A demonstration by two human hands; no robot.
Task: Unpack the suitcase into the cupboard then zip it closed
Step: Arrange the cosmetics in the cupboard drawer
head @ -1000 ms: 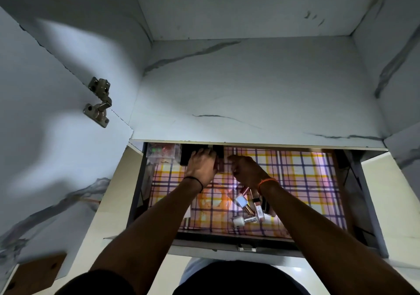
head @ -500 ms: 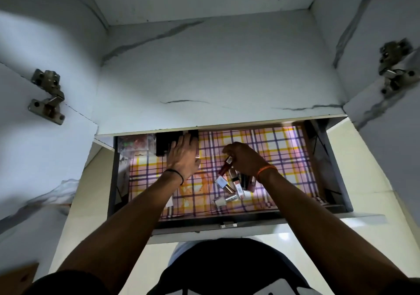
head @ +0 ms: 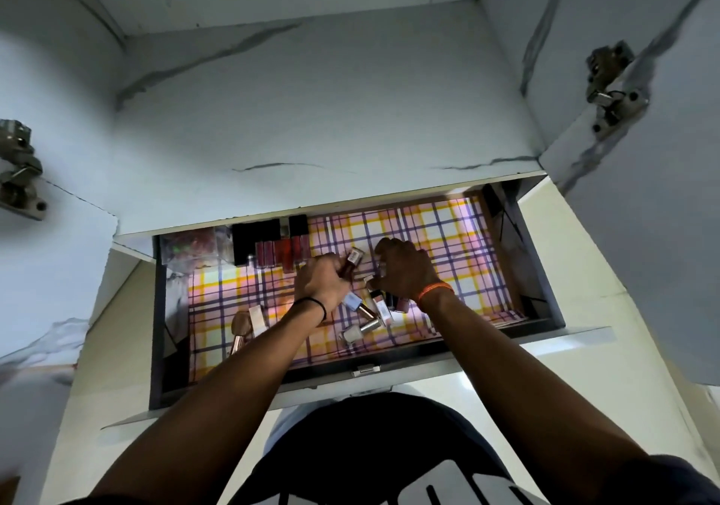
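the cupboard (head: 311, 115) is pale board with a grey marble vein and a matt face, steel hinges (head: 611, 87) on its open doors. its drawer (head: 541, 271) is pulled out beneath the shelf, dark-walled, lined with glossy checked paper (head: 459, 239) in pink, yellow and purple. along the back edge stands a row of small cosmetic bottles (head: 278, 253), black caps above red and pink glass, with a clear plastic box (head: 191, 249) of small bits at the left corner. a rose-gold tube (head: 239, 329) lies by the left wall, and near the middle a loose heap of little bottles (head: 366, 317), one pale blue, one white with a silver cap. the left hand (head: 321, 284), a black band at its wrist, is curled round a dark red bottle (head: 350, 265) with a light label, tilted up. the right hand (head: 405, 271), an orange band at its wrist, hangs over the heap with fingers bent down; whether it grips anything i cannot tell. the suitcase is out of sight.
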